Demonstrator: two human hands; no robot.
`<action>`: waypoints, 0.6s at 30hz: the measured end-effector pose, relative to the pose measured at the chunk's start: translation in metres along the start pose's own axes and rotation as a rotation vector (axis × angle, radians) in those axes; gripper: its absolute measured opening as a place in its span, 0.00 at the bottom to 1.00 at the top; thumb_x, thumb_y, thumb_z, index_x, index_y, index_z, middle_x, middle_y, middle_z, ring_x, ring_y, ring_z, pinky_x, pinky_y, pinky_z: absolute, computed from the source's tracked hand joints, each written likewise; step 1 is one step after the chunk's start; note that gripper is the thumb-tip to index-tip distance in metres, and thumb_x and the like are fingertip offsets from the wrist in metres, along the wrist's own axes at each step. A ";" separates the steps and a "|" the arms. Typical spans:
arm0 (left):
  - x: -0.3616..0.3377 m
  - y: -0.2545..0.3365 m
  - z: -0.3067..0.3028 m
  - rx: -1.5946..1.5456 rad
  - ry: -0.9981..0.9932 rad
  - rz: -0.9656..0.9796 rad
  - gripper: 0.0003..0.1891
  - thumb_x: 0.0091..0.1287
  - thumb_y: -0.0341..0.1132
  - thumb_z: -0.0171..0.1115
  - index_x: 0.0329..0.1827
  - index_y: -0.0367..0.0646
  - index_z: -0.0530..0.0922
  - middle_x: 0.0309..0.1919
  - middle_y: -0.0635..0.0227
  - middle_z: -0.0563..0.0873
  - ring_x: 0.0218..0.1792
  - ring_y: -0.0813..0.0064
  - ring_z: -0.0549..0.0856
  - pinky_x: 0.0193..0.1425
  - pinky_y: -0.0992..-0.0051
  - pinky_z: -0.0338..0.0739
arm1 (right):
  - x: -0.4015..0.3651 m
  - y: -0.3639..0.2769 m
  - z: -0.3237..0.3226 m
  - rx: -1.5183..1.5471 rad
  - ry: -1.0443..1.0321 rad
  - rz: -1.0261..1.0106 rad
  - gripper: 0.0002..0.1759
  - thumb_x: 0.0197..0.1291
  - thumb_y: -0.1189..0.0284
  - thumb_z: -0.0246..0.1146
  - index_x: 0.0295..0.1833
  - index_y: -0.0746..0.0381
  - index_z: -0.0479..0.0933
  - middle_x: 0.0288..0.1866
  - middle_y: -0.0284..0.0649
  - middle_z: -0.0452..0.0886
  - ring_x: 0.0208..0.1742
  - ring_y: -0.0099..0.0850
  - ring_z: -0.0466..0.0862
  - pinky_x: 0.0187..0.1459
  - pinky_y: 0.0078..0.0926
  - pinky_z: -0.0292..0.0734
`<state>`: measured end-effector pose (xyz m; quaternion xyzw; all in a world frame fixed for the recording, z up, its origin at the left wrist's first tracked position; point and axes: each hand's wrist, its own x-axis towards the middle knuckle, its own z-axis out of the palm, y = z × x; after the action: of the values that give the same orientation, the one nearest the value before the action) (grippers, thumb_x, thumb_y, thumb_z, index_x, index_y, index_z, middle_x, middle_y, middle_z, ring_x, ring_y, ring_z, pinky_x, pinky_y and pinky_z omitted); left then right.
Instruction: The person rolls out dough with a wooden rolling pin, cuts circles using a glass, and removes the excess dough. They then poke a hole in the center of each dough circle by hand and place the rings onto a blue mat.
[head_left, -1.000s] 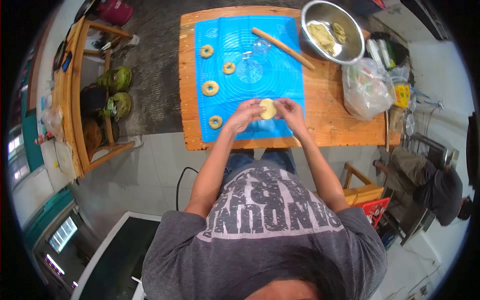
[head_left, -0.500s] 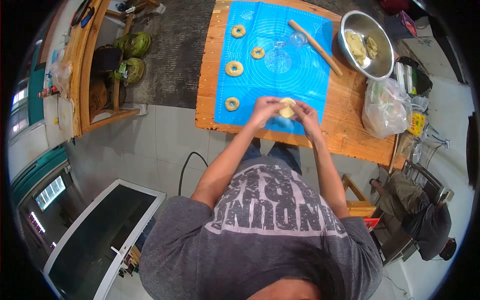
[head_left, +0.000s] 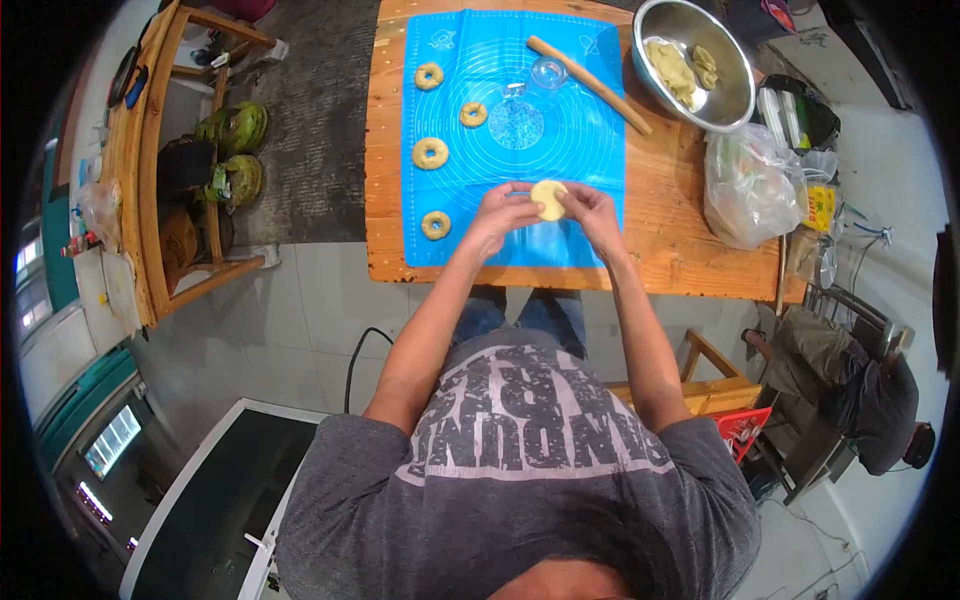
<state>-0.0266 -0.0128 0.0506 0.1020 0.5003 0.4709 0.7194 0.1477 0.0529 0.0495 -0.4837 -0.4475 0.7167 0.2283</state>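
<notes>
Above the near edge of a blue silicone mat, a round, flat disc of pale dough is held between both hands. My left hand is closed on its left side, fingers and thumb pinching the rim. On the opposite side, my right hand grips the right edge with thumb and fingertips. Several dough rings, among them a larger one and one near the front, lie on the left of the mat. A small clear glass dish sits by a wooden rolling pin.
A steel bowl with lumps of dough stands at the table's back right. In front of it is a filled plastic bag. Another person sits at far right. Green gas cylinders stand by a wooden shelf.
The camera view has shifted, so the table appears further left. Both hands keep hold of the dough disc, which now shows its flat face more fully.
</notes>
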 end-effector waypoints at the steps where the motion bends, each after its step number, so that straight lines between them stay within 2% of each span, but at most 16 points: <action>1: 0.004 -0.002 0.001 0.036 -0.014 0.024 0.22 0.60 0.30 0.68 0.56 0.33 0.72 0.45 0.56 0.84 0.47 0.68 0.85 0.54 0.70 0.81 | 0.001 -0.002 -0.003 -0.056 0.014 -0.017 0.18 0.61 0.68 0.67 0.51 0.69 0.80 0.39 0.38 0.84 0.37 0.21 0.80 0.40 0.20 0.76; 3: 0.012 -0.008 -0.004 0.046 -0.034 0.084 0.24 0.59 0.28 0.67 0.58 0.33 0.71 0.44 0.57 0.84 0.46 0.69 0.85 0.53 0.70 0.82 | 0.002 -0.007 -0.002 -0.154 -0.005 -0.062 0.18 0.60 0.68 0.67 0.51 0.69 0.80 0.41 0.39 0.84 0.38 0.23 0.81 0.41 0.20 0.76; 6: 0.014 -0.009 -0.007 0.054 -0.022 0.135 0.25 0.58 0.26 0.67 0.60 0.32 0.72 0.43 0.58 0.85 0.44 0.70 0.86 0.48 0.72 0.84 | 0.006 0.000 -0.006 -0.216 -0.060 -0.023 0.17 0.59 0.69 0.68 0.49 0.68 0.80 0.41 0.38 0.83 0.38 0.24 0.81 0.40 0.22 0.76; 9: 0.016 -0.010 -0.013 0.048 -0.025 0.081 0.23 0.57 0.24 0.66 0.58 0.32 0.75 0.44 0.59 0.85 0.44 0.70 0.86 0.45 0.74 0.84 | 0.008 -0.005 -0.006 -0.206 -0.066 -0.035 0.16 0.58 0.69 0.68 0.47 0.68 0.79 0.39 0.38 0.83 0.39 0.24 0.81 0.40 0.22 0.77; 14: 0.008 0.009 -0.010 0.187 -0.013 0.053 0.17 0.59 0.32 0.69 0.49 0.33 0.80 0.41 0.61 0.86 0.41 0.74 0.86 0.42 0.75 0.85 | 0.013 -0.011 0.001 -0.144 -0.070 0.021 0.13 0.60 0.68 0.68 0.45 0.66 0.80 0.38 0.38 0.84 0.36 0.22 0.81 0.36 0.20 0.76; 16: 0.006 0.010 -0.010 0.165 0.010 0.045 0.16 0.58 0.32 0.70 0.47 0.33 0.80 0.40 0.61 0.86 0.40 0.74 0.86 0.42 0.75 0.85 | 0.015 -0.012 -0.001 -0.169 -0.091 0.000 0.11 0.61 0.67 0.67 0.42 0.65 0.80 0.37 0.37 0.84 0.34 0.21 0.81 0.34 0.19 0.76; 18: 0.007 0.011 -0.009 0.144 0.020 0.049 0.15 0.58 0.32 0.70 0.45 0.34 0.80 0.39 0.62 0.85 0.40 0.75 0.86 0.42 0.75 0.85 | 0.016 -0.015 -0.002 -0.170 -0.097 0.004 0.12 0.61 0.67 0.67 0.43 0.66 0.81 0.37 0.38 0.84 0.35 0.21 0.81 0.34 0.19 0.76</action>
<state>-0.0400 -0.0043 0.0491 0.1612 0.5373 0.4522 0.6934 0.1411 0.0734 0.0541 -0.4669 -0.5161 0.6994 0.1629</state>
